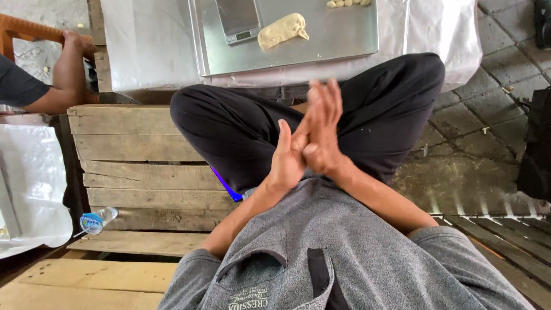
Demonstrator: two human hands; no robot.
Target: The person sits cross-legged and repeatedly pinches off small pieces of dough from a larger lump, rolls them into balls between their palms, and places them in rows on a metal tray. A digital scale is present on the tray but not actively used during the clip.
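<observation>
To the far left, a co-worker's arm [69,74] rests on the wooden platform [138,149], apart from the person's own hands. One plastic water bottle [96,220] lies on its side between the planks at lower left.

At centre, the left hand [285,161] and right hand [322,129] are pressed palm to palm over the crossed legs, fingers straight and held together. The right hand is blurred; a small piece of dough may lie between the palms, but none shows.

Ahead, one metal tray [344,40] sits on a plastic-covered table. It bears one digital scale [238,22] and one dough lump [281,30], just beside the scale at its right. Judged soft, light and likely tacky, the lump would deform under a hard pinch; best cupped from beneath or nipped at an end. At the tray's far edge lie small dough pieces [348,3], about four counted, partly cropped.
</observation>
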